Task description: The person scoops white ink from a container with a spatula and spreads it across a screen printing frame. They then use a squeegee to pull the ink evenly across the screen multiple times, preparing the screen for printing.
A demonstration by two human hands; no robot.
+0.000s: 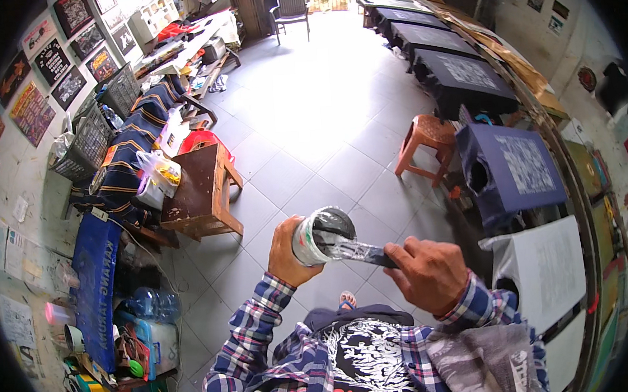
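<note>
My left hand (pixel 286 254) is wrapped round a small plastic tub (pixel 307 244), held tilted in front of me with its mouth toward the right. Grey-white paste coats the tub's inner wall and rim. In my right hand (pixel 432 273) is a spatula (pixel 364 252) with a dark handle. Its flat end, smeared with the same pale paste, reaches into the mouth of the tub. How much paste lies deeper inside is hard to make out.
Dark shirts (pixel 457 72) with white prints lie on a row of boards along the right, with a blue one (pixel 517 165) and a white one (pixel 541 268) nearer. An orange stool (pixel 426 142) stands beside them. At left are a brown wooden table (pixel 197 192) and a blue panel (pixel 96 281).
</note>
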